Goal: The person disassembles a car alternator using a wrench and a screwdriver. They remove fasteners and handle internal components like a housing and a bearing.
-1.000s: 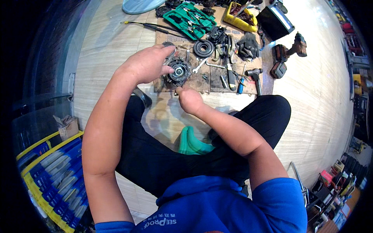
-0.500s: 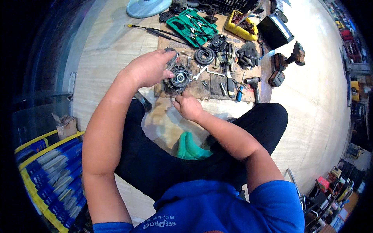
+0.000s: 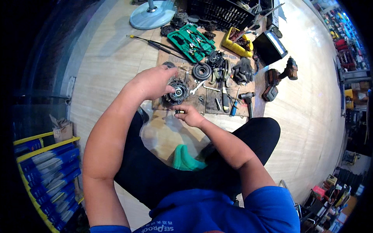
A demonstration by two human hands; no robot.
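A round, dark metal housing (image 3: 178, 92) with a bearing-like ring at its centre rests on the near left of a worn board (image 3: 200, 105). My left hand (image 3: 152, 83) curves round its left side, with the thumb on the rim and the fingers at the far edge. Just in front of the housing, my right hand (image 3: 191, 116) is closed on a small tool handle (image 3: 180, 112), black and yellow; its working end cannot be made out. A dark ring-shaped part (image 3: 202, 71) and an open-ended wrench (image 3: 197, 87) lie to the right of the housing.
Behind are a green tool case (image 3: 191, 43), a yellow bin (image 3: 237, 42) and a black box (image 3: 271, 47). Gloves (image 3: 243, 70), a hammer (image 3: 248, 101) and a blue-handled screwdriver (image 3: 234, 108) lie right on the board. A cordless drill (image 3: 289, 69) stands beyond.
The whole view has shifted, so the board sits lower in the picture. My right hand's fingers have straightened somewhat, and the tool handle now shows. My left hand stays at the housing.
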